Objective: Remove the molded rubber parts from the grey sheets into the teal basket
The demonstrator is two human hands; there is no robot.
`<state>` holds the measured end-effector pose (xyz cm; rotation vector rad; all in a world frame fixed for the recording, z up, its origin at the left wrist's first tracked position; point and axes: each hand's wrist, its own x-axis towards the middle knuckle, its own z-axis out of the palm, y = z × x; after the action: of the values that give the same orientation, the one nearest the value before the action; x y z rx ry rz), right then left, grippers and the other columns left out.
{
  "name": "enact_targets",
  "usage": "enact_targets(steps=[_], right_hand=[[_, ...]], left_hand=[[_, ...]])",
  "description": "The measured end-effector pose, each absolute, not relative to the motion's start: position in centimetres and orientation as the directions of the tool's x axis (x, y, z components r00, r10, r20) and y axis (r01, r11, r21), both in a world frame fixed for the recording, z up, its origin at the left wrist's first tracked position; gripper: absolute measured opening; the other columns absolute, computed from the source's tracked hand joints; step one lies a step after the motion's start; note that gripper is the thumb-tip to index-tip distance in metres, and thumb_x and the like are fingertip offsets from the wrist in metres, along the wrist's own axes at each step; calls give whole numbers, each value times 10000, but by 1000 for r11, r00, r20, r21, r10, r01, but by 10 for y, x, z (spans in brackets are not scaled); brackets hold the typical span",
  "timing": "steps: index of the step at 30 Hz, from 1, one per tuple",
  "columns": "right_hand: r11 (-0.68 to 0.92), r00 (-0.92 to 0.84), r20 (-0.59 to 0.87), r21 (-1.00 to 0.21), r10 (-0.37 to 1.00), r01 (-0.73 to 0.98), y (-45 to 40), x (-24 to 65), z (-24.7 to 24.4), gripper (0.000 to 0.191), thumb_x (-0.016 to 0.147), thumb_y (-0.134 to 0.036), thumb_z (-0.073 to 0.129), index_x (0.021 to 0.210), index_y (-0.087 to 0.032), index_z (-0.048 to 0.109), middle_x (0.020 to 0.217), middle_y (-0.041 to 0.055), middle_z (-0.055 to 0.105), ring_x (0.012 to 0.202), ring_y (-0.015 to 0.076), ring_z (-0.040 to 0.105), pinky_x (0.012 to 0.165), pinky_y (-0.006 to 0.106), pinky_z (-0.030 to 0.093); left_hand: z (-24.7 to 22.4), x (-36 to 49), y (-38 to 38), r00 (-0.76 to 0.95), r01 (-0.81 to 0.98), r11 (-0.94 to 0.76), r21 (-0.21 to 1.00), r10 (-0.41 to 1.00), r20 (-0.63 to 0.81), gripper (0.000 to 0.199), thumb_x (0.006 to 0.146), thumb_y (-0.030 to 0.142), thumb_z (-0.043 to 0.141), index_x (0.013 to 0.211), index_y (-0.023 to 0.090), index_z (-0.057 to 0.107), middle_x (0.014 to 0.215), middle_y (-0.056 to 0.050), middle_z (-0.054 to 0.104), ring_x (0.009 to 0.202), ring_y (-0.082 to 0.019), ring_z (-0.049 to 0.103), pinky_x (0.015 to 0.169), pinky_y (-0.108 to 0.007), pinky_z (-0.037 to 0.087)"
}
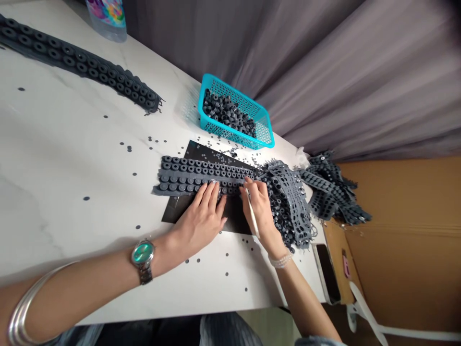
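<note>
Across the white marbled tabletop (65, 154), just in front of me, a dark grey moulded rubber strip (187, 169) lies over a black mat (234, 218), its rows of ring-shaped studs running from left to right. My left hand (201, 216) rests palm down, unclenched, its fingers side by side on the strip's near edge and its thumb a little apart. My right hand (260, 206) is closed around a slim white pen-like tool (251, 211), fingertips down at the strip's right part; I cannot tell whether the tool's tip touches it. Just beside that hand is a heap of perforated grey rubber sheets (293, 197), with a second heap (329, 185) farther right. Beyond the mat stands a turquoise plastic basket (228, 132) holding small dark cylindrical pieces (228, 114). Small dark discs (86, 198) are scattered over the table, thickest between basket and strip. Another studded strip (82, 65) lies at the far left, near a clear bottle (113, 31). I wear a green-dialled watch (143, 253) on my left wrist.
</note>
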<state>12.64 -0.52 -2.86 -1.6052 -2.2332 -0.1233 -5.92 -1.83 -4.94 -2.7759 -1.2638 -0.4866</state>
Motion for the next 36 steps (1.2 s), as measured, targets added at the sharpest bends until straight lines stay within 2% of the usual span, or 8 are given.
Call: enact_targets(steps=[3,7,13,20,24,29,32,36], right_hand=[[446,-364,386,-144,848,884,-18,125,-26,255,964,-147,476,1209,-196,521,1224,126,635,1054,241,538,855,409,542],[552,-485,352,-117,800,826,-33,116,-26,224,943,-136,519,1157,-198,550,1256,128,649,1063,243,548,827,398,534],[567,-527,284,-81,801,819,-33,113,-29,203,950,-135,511,1145,-166,559,1286,146,637,1098,253,544,851,409,520],[605,-597,200,24,777,796,-28,115,-28,235,973,-170,479,1193,-144,557,1344,169,595,1153,280,526,855,442,519],[656,-655,175,65,735,752,-20,118,-25,230,964,-134,471,1175,-116,559,1331,204,593,1153,284,528,868,435,538],[656,-628,266,-21,731,754,-12,129,-24,255,963,-111,456,1210,-141,512,1302,201,611,1177,264,520,897,441,555],[668,-638,243,-62,731,741,-18,131,-22,255,962,-134,486,1211,-181,503,1334,162,602,1155,250,530,886,428,561],[678,-658,205,-44,725,734,-26,128,-20,224,960,-146,506,1182,-169,520,1353,159,592,1146,254,531,894,430,554]], left_hand=[[-51,-59,-20,604,749,-658,76,726,329,571,909,416,532,1327,28,565,1439,-291,463,1367,-393,413,1140,-490,326],[-53,-59,-20,602,744,-665,69,711,364,591,915,375,518,1325,-50,534,1438,-324,438,1359,-409,419,1142,-501,326],[-53,-60,-19,614,736,-675,51,698,368,559,922,342,496,1316,-52,542,1418,-314,469,1352,-398,436,1137,-494,342],[-52,-59,-19,610,743,-669,34,697,377,529,924,345,495,1284,-32,580,1396,-307,498,1341,-395,450,1133,-492,349],[-51,-59,-19,618,740,-672,31,698,362,509,930,304,476,1288,-45,571,1401,-320,484,1342,-395,447,1130,-487,356],[-50,-60,-19,623,739,-673,32,701,346,469,920,229,474,1281,-53,574,1385,-321,501,1344,-395,446,1134,-495,348],[-50,-60,-19,628,738,-674,14,695,349,475,914,228,474,1286,-51,572,1388,-316,502,1345,-396,444,1131,-492,354],[-49,-60,-19,631,738,-675,-1,689,357,478,911,222,466,1288,-54,569,1386,-310,508,1333,-392,462,1127,-487,362]])
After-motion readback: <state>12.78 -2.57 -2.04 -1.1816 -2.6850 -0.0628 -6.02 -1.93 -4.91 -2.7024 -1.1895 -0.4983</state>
